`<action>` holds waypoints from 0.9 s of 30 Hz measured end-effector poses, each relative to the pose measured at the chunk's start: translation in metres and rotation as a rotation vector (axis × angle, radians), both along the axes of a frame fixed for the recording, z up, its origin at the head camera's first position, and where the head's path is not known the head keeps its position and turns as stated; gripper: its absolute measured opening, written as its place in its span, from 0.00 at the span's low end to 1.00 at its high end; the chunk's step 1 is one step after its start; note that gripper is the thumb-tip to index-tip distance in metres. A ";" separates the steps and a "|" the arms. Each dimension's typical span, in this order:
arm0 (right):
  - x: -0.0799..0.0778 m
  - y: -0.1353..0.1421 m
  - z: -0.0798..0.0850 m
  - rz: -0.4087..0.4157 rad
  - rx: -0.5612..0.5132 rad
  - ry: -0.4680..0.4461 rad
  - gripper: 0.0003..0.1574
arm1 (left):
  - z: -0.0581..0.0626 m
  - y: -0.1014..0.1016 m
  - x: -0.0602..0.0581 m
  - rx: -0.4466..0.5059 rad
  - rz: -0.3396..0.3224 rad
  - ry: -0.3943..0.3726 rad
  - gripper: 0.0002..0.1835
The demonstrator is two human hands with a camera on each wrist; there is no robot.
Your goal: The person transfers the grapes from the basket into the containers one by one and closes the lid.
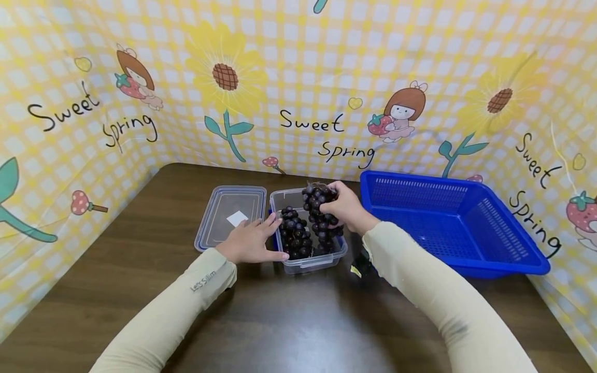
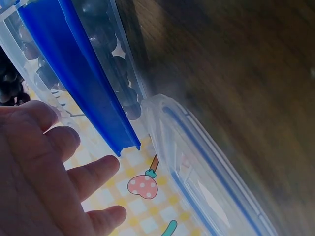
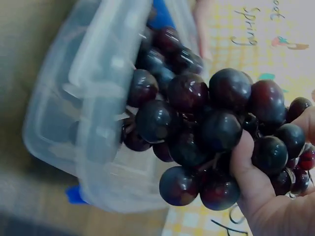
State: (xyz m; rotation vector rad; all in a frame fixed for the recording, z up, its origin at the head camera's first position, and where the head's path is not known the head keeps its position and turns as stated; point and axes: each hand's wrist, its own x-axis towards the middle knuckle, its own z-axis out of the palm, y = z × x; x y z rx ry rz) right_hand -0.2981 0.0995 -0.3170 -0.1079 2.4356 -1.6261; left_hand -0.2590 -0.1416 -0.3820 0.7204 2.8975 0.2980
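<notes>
My right hand (image 1: pixel 347 208) grips a bunch of dark grapes (image 1: pixel 319 199) by its upper part, over the right side of a clear plastic container (image 1: pixel 310 265). In the right wrist view the thumb presses on the held grapes (image 3: pixel 221 130), and their lower end hangs inside the container wall. A second bunch of dark grapes (image 1: pixel 295 235) lies in the container's left half. My left hand (image 1: pixel 252 241) rests at the container's left rim with fingers spread and fairly straight. The left wrist view shows a blue clip flap (image 2: pixel 74 73) on the container's side, near those fingers.
A clear lid with a blue seal (image 1: pixel 224 199) and a white label lies left of the container. To the right stands a blue perforated basket (image 1: pixel 415 197). A small dark object with a yellow mark (image 1: pixel 356 271) sits below my right wrist. Patterned cloth (image 1: pixel 308 67) surrounds the brown table (image 1: pixel 298 326).
</notes>
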 end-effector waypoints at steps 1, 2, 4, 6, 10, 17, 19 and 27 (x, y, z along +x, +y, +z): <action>0.002 -0.001 -0.003 0.002 -0.007 -0.003 0.28 | 0.000 -0.001 0.000 0.001 -0.002 -0.001 0.54; 0.004 -0.003 -0.007 0.005 -0.015 -0.007 0.28 | -0.001 -0.001 0.001 -0.001 0.001 -0.006 0.54; 0.008 -0.004 -0.013 0.006 -0.039 -0.014 0.28 | -0.001 -0.001 0.001 0.000 0.000 -0.008 0.54; 0.011 -0.005 -0.019 0.002 -0.064 -0.031 0.28 | -0.001 -0.001 0.001 -0.004 0.000 -0.012 0.54; 0.014 -0.004 -0.030 -0.002 -0.064 -0.056 0.29 | 0.001 0.001 0.000 -0.008 -0.004 -0.024 0.54; 0.011 -0.004 -0.041 0.058 0.067 0.021 0.32 | 0.004 0.002 0.001 -0.002 0.004 -0.057 0.54; 0.010 -0.005 -0.042 0.079 0.127 0.048 0.35 | 0.004 0.001 0.001 0.005 0.013 -0.072 0.54; 0.004 -0.007 -0.039 0.111 0.246 0.024 0.42 | 0.007 0.006 0.000 -0.015 0.007 -0.080 0.53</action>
